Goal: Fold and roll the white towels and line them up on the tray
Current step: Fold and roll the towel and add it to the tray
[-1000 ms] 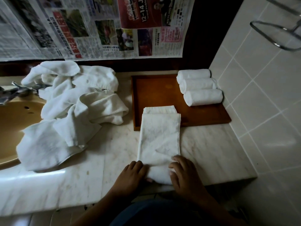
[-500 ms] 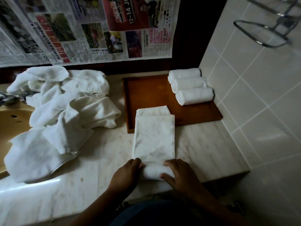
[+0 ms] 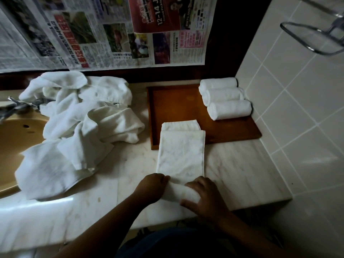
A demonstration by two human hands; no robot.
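Note:
A white towel folded into a long strip (image 3: 181, 151) lies on the marble counter, its far end overlapping the front edge of the brown wooden tray (image 3: 175, 107). Its near end is curled into a small roll. My left hand (image 3: 151, 189) grips the roll's left end and my right hand (image 3: 203, 197) holds its right end from above. Three rolled white towels (image 3: 226, 98) lie side by side along the tray's right side. A heap of loose white towels (image 3: 78, 123) covers the counter to the left.
A tan sink basin (image 3: 16, 138) with a metal tap (image 3: 13, 107) sits at far left, partly under the heap. Newspaper (image 3: 111, 30) covers the back wall. A tiled wall (image 3: 297, 127) with a chrome rack (image 3: 316, 38) bounds the right. The counter's front edge runs just below my hands.
Both hands have rolled the towel's near end away from me, so the roll is thicker and the flat strip shorter. The view has shifted slightly.

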